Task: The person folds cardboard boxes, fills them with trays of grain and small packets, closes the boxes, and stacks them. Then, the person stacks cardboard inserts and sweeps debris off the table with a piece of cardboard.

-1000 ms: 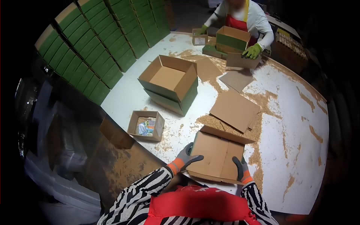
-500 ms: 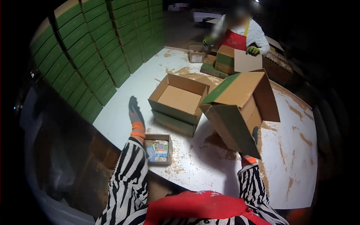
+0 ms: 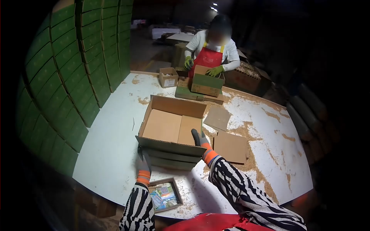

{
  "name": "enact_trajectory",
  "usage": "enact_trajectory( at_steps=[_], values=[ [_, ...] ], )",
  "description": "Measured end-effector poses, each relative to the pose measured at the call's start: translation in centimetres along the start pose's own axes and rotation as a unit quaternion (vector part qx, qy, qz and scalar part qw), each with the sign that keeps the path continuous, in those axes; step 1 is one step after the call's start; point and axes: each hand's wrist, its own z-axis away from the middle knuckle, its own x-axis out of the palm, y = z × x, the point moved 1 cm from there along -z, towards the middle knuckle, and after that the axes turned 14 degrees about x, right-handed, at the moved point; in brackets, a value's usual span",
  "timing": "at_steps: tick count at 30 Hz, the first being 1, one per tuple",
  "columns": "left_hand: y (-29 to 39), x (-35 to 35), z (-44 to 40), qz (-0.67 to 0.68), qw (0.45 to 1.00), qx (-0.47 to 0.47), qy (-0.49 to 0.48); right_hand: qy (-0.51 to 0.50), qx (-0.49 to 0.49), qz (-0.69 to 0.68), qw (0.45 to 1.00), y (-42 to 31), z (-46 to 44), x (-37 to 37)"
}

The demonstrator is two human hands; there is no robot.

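An open-topped cardboard box (image 3: 171, 145) sits over another green-sided box (image 3: 169, 161) in front of me, with a flat bottom of bare cardboard inside. My right hand (image 3: 201, 140), in a grey and orange glove, grips the upper box's near right corner, fingers at the rim. At the near left corner my left hand (image 3: 143, 161), gloved alike, holds the box from outside, its fingers partly hidden by shadow. Close to my left wrist lies a small open box (image 3: 180, 196) of colourful printed packets or cards (image 3: 163, 195).
Cardboard sheets (image 3: 231, 147) lie right of the boxes among brown shavings (image 3: 254, 169). Across the table (image 3: 104, 154), a co-worker (image 3: 212, 54) in green gloves handles a box (image 3: 206, 84) beside a small carton (image 3: 169, 78). Stacked green boxes (image 3: 65, 77) wall the left.
The tilted box in my right hand has come left and down onto the other box. My left hand has moved down to its corner. My view has shifted; cardboard sheets now show.
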Motion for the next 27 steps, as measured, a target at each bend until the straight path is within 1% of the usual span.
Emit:
enact_trajectory(
  at_steps=[2, 3, 4, 5, 6, 8, 9, 10, 11, 12, 13, 14, 15, 17, 18, 19, 20, 21, 22, 23, 25, 26, 27],
  values=[
    [-2.2, -0.3, 0.2, -0.115, 0.993, 0.011, 0.009, 0.005, -0.012, -0.006, 1.000, -1.0, 1.5, -0.1],
    [-4.2, -0.9, 0.1, -0.194, 0.981, 0.008, 0.008, 0.005, -0.015, -0.015, 1.000, -1.1, 2.4, 0.1],
    [-7.1, -1.5, -0.2, -0.295, 0.956, -0.004, 0.001, -0.025, -0.036, -0.029, 0.999, -0.7, 3.5, -0.3],
    [-8.1, -1.8, -0.3, -0.359, 0.933, -0.004, -0.006, -0.056, -0.056, -0.044, 0.996, -0.3, 4.5, -0.8],
    [-1.3, -0.8, -1.7, -0.168, 0.978, 0.118, -0.027, -0.089, -0.074, -0.060, 0.991, 0.1, 5.6, -1.3],
    [2.3, -2.1, -1.1, -0.226, 0.968, 0.027, -0.106, -0.063, 0.053, -0.155, 0.984, 5.5, 4.7, -4.2],
    [3.1, -2.8, -1.3, -0.258, 0.955, -0.018, -0.142, -0.021, 0.238, -0.274, 0.932, 9.1, 3.1, -5.5],
    [1.5, -4.6, -0.4, -0.219, 0.966, 0.019, -0.136, -0.022, 0.265, -0.302, 0.915, 11.7, 3.7, -6.2],
    [1.1, -6.4, 0.7, -0.182, 0.975, 0.004, -0.128, -0.021, 0.292, -0.333, 0.896, 13.6, 4.3, -6.4],
    [2.6, -7.8, 1.7, -0.220, 0.965, -0.055, -0.134, -0.009, 0.303, -0.336, 0.892, 14.0, 5.6, -6.3],
    [-0.4, -10.8, 3.1, -0.175, 0.977, -0.066, -0.102, 0.007, 0.318, -0.338, 0.886, 14.0, 7.4, -6.2],
    [-4.0, -14.5, 4.7, -0.125, 0.979, -0.150, -0.055, -0.003, 0.308, -0.338, 0.889, 15.4, 7.6, -6.7],
    [-3.9, -16.0, 6.0, -0.100, 0.980, -0.174, -0.011, -0.016, 0.312, -0.324, 0.893, 15.3, 7.5, -7.0],
    [-4.1, -19.5, 8.9, -0.003, 0.965, -0.246, 0.088, -0.043, 0.335, -0.306, 0.890, 15.5, 7.4, -7.4],
    [-2.0, -19.7, 10.1, -0.027, 0.954, -0.273, 0.119, -0.055, 0.352, -0.300, 0.885, 15.0, 7.5, -7.3],
    [0.0, -19.5, 11.4, -0.048, 0.941, -0.300, 0.152, -0.038, 0.342, -0.286, 0.894, 14.5, 7.5, -7.1],
    [-2.6, -21.5, 13.2, -0.038, 0.937, -0.302, 0.173, -0.051, 0.343, -0.275, 0.896, 13.6, 7.6, -7.1],
    [-2.4, -21.6, 14.6, -0.013, 0.929, -0.319, 0.188, -0.063, 0.345, -0.265, 0.898, 12.8, 7.9, -7.0],
    [-2.5, -21.3, 16.3, -0.007, 0.935, -0.303, 0.186, -0.040, 0.321, -0.258, 0.910, 11.5, 8.5, -6.6],
    [-2.4, -20.6, 17.7, -0.001, 0.940, -0.286, 0.186, -0.028, 0.273, -0.237, 0.932, 10.6, 9.0, -6.2],
    [-2.2, -19.0, 19.4, 0.007, 0.920, -0.341, 0.192, -0.017, 0.254, -0.251, 0.934, 11.8, 7.9, -6.2],
    [-2.2, -18.2, 20.3, 0.008, 0.919, -0.335, 0.208, -0.031, 0.274, -0.253, 0.927, 11.5, 8.1, -6.1],
    [-2.6, -18.2, 20.7, 0.063, 0.919, -0.347, 0.177, -0.044, 0.293, -0.254, 0.921, 11.0, 8.4, -6.2]
  ],
)
